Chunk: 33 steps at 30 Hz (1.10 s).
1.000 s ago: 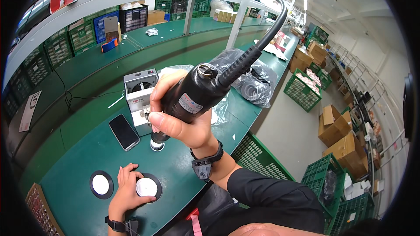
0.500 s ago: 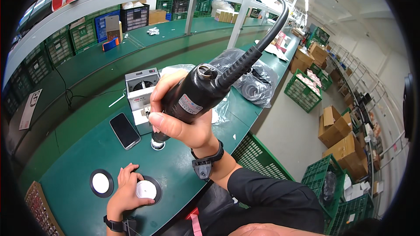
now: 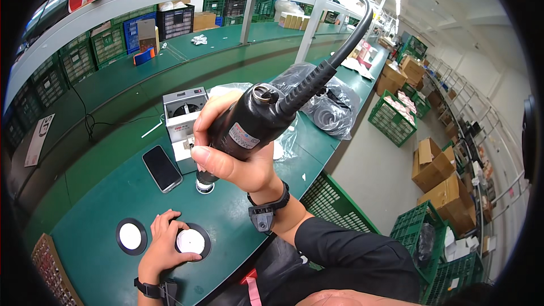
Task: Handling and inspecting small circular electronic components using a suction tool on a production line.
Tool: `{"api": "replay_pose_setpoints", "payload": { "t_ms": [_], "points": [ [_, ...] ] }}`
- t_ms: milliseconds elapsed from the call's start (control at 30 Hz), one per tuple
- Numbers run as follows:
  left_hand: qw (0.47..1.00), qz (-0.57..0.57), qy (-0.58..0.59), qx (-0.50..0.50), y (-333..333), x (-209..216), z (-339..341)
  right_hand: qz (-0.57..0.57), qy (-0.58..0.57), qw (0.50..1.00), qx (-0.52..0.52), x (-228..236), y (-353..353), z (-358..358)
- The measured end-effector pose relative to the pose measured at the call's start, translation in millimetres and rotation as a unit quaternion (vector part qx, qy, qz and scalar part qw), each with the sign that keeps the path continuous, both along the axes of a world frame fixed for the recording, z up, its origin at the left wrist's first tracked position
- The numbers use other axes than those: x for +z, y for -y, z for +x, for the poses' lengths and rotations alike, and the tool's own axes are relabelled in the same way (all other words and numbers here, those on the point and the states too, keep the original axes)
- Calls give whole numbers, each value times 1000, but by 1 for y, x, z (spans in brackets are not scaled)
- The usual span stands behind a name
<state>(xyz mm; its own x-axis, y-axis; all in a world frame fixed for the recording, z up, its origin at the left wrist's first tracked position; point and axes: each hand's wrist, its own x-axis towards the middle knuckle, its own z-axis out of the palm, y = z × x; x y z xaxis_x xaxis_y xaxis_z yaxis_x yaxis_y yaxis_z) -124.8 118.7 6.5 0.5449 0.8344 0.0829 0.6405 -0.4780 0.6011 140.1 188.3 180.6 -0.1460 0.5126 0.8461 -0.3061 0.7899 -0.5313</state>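
Observation:
My right hand (image 3: 235, 156) grips a black electric screwdriver (image 3: 249, 124) upright, its thick cable (image 3: 340, 34) running up and away. The tool's tip is down on a small round part (image 3: 205, 187) on the green bench (image 3: 113, 164). My left hand (image 3: 161, 246) rests low on the bench, fingers on the rim of a round black disc with a white centre (image 3: 191, 242). A second disc of the same kind (image 3: 131, 236) lies just to its left, untouched.
A dark phone (image 3: 162, 168) lies flat beside the tool tip. Behind it stands a small grey box machine (image 3: 182, 116). Clear bags of black coiled parts (image 3: 326, 107) sit further back. Green crates (image 3: 394, 119) and cardboard boxes (image 3: 439, 164) line the aisle on the right.
My left hand has shifted slightly on the right-hand disc. The screwdriver stays in about the same place, tip down on the bench.

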Motion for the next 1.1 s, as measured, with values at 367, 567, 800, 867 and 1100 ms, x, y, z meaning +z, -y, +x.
{"api": "replay_pose_setpoints", "payload": {
  "t_ms": [367, 567, 800, 867, 1100],
  "points": [
    [999, 38, -10, 12, 1, -2, 2, -16, -8, 1000, -2, -1, 3, -1],
    [999, 38, -7, 11, 1, 1, 4, -19, -5, 1000, -4, 1, 4, -1],
    [999, 37, -9, 17, 1, 1, 4, -22, 11, 1000, -15, 1, 5, -1],
    [999, 37, -10, 18, 1, 1, 5, -23, 11, 1000, -10, 0, 5, -2],
    [999, 37, -9, 18, 2, 1, 5, -39, 11, 999, 8, 1, 6, -3]
  ]
}}
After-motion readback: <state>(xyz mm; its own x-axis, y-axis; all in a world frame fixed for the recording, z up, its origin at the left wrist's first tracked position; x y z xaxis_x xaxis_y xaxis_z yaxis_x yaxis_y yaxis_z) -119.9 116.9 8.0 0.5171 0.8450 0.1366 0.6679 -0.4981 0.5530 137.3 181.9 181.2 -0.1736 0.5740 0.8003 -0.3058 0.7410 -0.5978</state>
